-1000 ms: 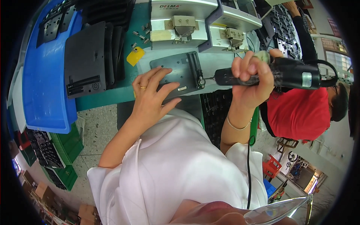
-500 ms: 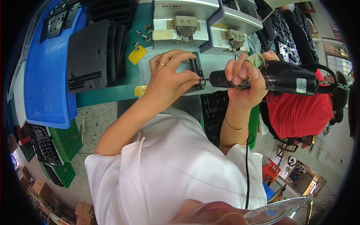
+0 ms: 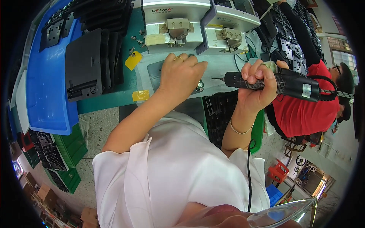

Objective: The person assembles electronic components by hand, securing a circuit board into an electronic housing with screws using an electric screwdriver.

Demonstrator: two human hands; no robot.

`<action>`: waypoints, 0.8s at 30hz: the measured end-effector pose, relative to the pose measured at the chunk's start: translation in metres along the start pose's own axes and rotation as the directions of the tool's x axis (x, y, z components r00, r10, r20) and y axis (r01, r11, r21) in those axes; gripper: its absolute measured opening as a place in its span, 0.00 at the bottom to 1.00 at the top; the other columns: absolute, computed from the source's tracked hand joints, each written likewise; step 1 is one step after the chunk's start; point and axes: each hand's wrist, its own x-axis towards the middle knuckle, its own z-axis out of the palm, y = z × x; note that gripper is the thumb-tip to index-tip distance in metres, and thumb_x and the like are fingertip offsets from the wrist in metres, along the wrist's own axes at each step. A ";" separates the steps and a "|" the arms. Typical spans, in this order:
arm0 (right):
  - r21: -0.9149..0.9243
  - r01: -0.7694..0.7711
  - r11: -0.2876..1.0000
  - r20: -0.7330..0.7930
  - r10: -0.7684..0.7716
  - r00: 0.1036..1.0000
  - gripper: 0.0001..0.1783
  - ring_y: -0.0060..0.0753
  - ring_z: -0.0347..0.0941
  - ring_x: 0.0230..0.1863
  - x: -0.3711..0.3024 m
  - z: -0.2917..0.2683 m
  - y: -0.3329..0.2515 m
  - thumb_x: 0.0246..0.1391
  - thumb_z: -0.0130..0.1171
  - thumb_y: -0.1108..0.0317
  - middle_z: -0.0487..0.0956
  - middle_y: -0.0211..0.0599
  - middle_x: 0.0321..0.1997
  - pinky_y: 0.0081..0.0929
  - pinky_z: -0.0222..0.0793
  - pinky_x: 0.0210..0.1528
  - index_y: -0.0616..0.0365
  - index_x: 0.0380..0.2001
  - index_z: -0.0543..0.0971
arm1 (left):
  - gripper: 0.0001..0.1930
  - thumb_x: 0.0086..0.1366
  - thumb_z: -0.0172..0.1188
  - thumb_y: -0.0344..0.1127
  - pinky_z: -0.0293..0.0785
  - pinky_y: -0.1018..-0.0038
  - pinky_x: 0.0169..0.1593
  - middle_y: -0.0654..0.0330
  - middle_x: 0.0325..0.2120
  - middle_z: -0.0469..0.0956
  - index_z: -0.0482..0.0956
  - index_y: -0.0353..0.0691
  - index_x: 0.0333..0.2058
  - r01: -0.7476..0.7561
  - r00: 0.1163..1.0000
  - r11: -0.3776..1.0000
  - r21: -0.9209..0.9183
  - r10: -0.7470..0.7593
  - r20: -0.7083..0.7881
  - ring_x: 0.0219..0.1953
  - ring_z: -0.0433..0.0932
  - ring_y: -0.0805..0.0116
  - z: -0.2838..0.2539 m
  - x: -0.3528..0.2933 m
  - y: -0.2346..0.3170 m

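Note:
My left hand [image 3: 179, 76] is closed, knuckles up, over a flat dark panel [image 3: 154, 73] on the white work sheet. Its fingertips are curled underneath, so whatever they pinch is hidden. A small round metal fitting [image 3: 200, 85] shows at the panel's right end, beside the hand. In my right hand [image 3: 260, 85] is a black corded electric screwdriver [image 3: 298, 84], held level. Its thin bit [image 3: 218, 78] points left and stands apart from the panel and the left hand.
Two silver screw feeders [image 3: 194, 38] [image 3: 240, 23] stand behind the sheet. Black panels [image 3: 83, 62] lean at the left, beside a blue tray [image 3: 47, 87]. Yellow tape pieces [image 3: 133, 60] and small metal parts lie nearby. Someone in red [image 3: 300, 110] sits at the right.
The screwdriver has drawn back to the right, its bit off the metal fitting. My left hand has turned knuckles up and curled its fingers over the panel.

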 end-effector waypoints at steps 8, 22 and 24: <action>0.077 -0.162 0.984 0.100 0.154 0.983 0.22 0.26 0.63 0.17 -0.033 0.025 0.015 0.53 0.56 0.76 0.67 0.33 0.19 0.29 0.66 0.21 0.56 0.50 0.61 | 0.08 0.54 0.66 0.31 0.66 0.70 0.36 0.61 0.28 0.76 0.80 0.42 0.34 0.213 0.977 0.923 -0.322 -0.194 0.091 0.31 0.72 0.62 -0.042 -0.046 -0.031; -0.075 -0.156 0.985 0.292 0.171 0.941 0.25 0.27 0.66 0.16 -0.056 0.047 0.041 0.53 0.62 0.76 0.69 0.35 0.18 0.26 0.68 0.22 0.56 0.48 0.60 | 0.12 0.48 0.70 0.41 0.60 0.68 0.42 0.69 0.32 0.71 0.82 0.53 0.33 0.185 0.974 0.962 -0.202 -0.152 0.167 0.38 0.68 0.66 -0.051 -0.080 -0.023; -0.089 -0.146 0.985 0.311 0.167 0.936 0.24 0.26 0.66 0.16 -0.057 0.048 0.042 0.53 0.62 0.76 0.69 0.35 0.18 0.26 0.69 0.22 0.56 0.48 0.60 | 0.12 0.48 0.70 0.41 0.60 0.67 0.42 0.69 0.32 0.71 0.83 0.53 0.33 0.195 0.972 0.959 -0.203 -0.162 0.170 0.39 0.68 0.66 -0.050 -0.081 -0.023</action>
